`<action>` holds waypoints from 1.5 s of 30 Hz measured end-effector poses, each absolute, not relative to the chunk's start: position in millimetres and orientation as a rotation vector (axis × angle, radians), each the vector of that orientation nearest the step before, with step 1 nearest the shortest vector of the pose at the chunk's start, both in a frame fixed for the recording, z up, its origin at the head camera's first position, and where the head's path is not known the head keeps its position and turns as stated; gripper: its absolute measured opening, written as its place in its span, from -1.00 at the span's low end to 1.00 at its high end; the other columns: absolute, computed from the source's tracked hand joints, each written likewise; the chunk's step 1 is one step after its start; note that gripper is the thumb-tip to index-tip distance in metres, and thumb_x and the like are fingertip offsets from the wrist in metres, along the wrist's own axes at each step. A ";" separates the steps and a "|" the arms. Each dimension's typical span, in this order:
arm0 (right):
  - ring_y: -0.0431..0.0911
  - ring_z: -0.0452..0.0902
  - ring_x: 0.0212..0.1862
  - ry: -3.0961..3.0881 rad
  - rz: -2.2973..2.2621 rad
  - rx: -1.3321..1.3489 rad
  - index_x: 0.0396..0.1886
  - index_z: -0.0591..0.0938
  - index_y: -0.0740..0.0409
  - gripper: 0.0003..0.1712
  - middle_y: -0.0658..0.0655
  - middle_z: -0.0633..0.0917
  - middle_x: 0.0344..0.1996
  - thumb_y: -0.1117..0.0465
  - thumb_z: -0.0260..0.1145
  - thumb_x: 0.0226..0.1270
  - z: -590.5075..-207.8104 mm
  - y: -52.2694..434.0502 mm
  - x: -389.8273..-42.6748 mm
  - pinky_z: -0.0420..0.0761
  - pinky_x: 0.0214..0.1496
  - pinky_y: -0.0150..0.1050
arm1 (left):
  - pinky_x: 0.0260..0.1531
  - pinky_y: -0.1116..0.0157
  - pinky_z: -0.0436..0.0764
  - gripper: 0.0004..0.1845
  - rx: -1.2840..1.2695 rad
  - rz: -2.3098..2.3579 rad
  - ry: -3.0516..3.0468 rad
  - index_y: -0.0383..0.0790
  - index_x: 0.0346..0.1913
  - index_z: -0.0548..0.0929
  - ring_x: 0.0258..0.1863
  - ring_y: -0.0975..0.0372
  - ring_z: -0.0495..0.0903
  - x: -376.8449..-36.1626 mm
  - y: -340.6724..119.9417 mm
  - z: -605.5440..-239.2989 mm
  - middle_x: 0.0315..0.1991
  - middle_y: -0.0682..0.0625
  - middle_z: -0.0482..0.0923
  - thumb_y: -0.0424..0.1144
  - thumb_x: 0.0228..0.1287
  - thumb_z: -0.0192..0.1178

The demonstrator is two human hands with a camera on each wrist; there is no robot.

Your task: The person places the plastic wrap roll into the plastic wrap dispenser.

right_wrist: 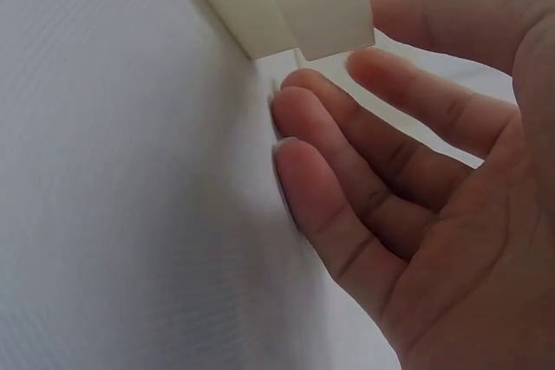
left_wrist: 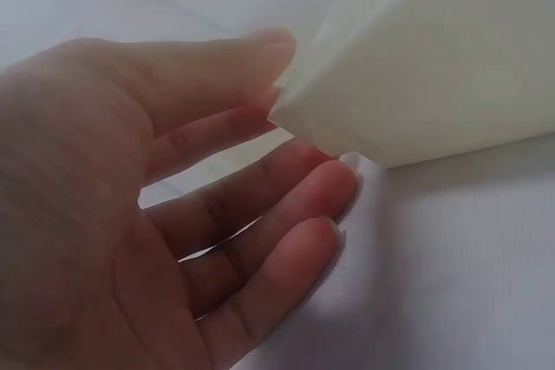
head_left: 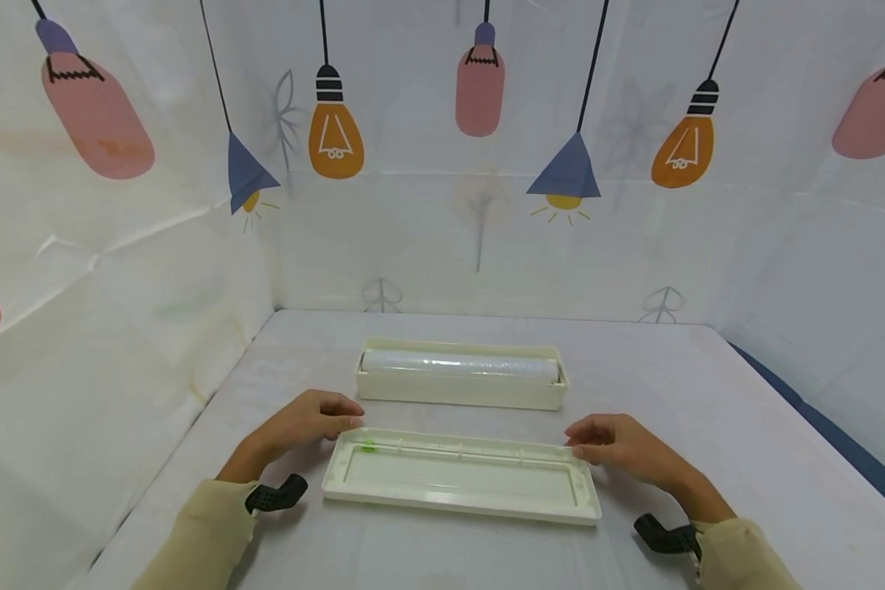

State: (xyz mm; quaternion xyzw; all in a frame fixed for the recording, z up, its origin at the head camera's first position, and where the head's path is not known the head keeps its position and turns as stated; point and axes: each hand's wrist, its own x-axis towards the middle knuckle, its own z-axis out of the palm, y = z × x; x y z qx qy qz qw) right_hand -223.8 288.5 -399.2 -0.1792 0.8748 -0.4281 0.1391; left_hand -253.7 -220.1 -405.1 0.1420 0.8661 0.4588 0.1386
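Observation:
A cream plastic lid (head_left: 457,479) lies with its ribbed inner side facing up, a small green mark near its far left corner. My left hand (head_left: 317,418) holds that far left corner; in the left wrist view the thumb is at the edge of the lid (left_wrist: 434,67) and the fingers curve behind it. At the far right corner, my right hand (head_left: 619,447) grips the lid (right_wrist: 321,2) between thumb and fingers. Its lower fingers rest close to the tabletop. Beyond the lid stands a matching long box (head_left: 457,391) holding a roll of clear plastic wrap (head_left: 457,365).
The white-covered table (head_left: 708,393) reaches back to a white curtain (head_left: 428,238) printed with lamps and bulbs. Another stretch of curtain runs along the left edge. A black wrist-camera mount (head_left: 276,494) sits on each sleeve.

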 end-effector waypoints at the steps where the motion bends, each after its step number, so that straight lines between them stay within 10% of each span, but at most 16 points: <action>1: -0.01 0.59 -0.06 2.532 -1.226 -0.521 0.09 0.66 0.26 -0.59 0.10 0.70 -0.07 0.08 0.35 0.39 -399.6 288.3 -223.5 0.59 -0.14 -0.20 | -0.27 0.22 0.57 -0.61 0.406 1.330 2.503 -0.21 0.07 0.72 -0.25 0.14 0.56 -253.9 -220.1 -405.7 -0.09 0.00 0.68 -0.02 0.33 0.34; 31: -0.11 0.59 -0.32 2.627 -1.275 -0.544 -0.09 0.72 0.23 -0.72 0.10 0.72 -0.28 0.10 0.27 0.49 -403.9 286.9 -223.3 0.59 -0.35 -0.25 | -0.36 0.25 0.53 -0.69 0.451 1.362 2.572 -0.14 -0.09 0.79 -0.37 0.14 0.52 -257.9 -217.7 -410.7 -0.32 0.01 0.64 0.02 0.35 0.31; 45: -0.09 0.59 -0.25 2.783 -1.354 -0.392 -0.08 0.73 0.18 -0.71 0.06 0.72 -0.24 0.05 0.28 0.48 -406.7 281.9 -225.1 0.62 -0.29 -0.25 | -0.26 0.19 0.67 -0.61 0.322 1.543 2.502 -0.21 0.06 0.71 -0.10 0.11 0.59 -257.8 -210.4 -408.3 -0.03 -0.07 0.66 0.02 0.39 0.29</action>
